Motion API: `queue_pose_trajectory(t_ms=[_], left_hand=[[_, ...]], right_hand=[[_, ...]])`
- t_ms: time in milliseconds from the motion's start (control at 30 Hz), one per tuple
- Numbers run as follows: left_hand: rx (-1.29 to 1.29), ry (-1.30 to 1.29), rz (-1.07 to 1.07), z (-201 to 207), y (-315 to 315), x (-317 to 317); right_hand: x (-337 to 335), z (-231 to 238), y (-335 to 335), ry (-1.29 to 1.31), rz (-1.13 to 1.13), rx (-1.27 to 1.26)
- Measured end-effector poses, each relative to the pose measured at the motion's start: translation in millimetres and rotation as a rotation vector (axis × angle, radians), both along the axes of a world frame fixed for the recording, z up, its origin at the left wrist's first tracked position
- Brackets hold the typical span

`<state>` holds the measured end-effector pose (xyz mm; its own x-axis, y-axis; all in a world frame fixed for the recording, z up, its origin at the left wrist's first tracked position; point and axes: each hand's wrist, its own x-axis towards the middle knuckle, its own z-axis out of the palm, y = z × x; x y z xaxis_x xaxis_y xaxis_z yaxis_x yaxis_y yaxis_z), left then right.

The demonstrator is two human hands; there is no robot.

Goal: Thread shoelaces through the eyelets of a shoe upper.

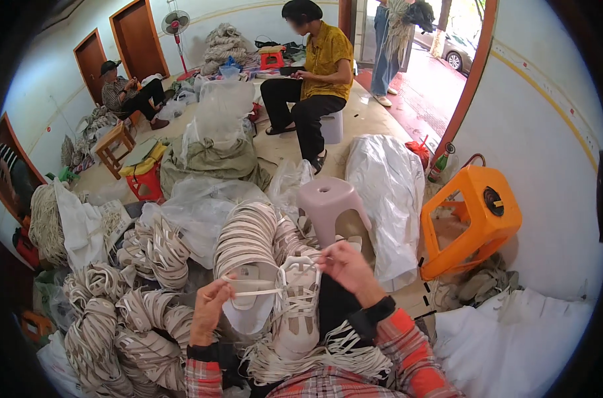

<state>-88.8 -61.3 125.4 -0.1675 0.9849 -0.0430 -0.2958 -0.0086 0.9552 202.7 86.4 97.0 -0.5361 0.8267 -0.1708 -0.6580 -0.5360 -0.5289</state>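
Observation:
A beige shoe upper [296,315] lies toe toward me over my lap, with pale laces crossed through its eyelets. My left hand [210,306] is closed in a pinch on one end of the flat shoelace [256,292], which stretches straight from the upper's top. On the other side, my right hand [349,270] pinches the lace near the upper's top eyelets. Just beyond my left hand, a curved stack of nested shoe uppers [245,237] reaches away from me. Loose laces [354,353] lie in a heap across my lap.
Bundles of shoe uppers [92,331] pile up at my left. Ahead stands a mauve stool [331,199]; an orange stool [470,222] tilts by the right wall. A white sack [384,205] lies between them. A person in a yellow shirt [331,56] sits farther off.

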Motion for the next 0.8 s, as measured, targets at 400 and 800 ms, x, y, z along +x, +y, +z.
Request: queue_pose_trajectory(t_ms=[400,800], left_hand=[[-0.096,0.216,-0.271,-39,62,69],[-0.047,1.201,-0.37,-27,88,130]], right_hand=[[317,-15,36,-0.257,-1.09,0.316],[24,-1,-37,-1.696,-0.32,1.482]])
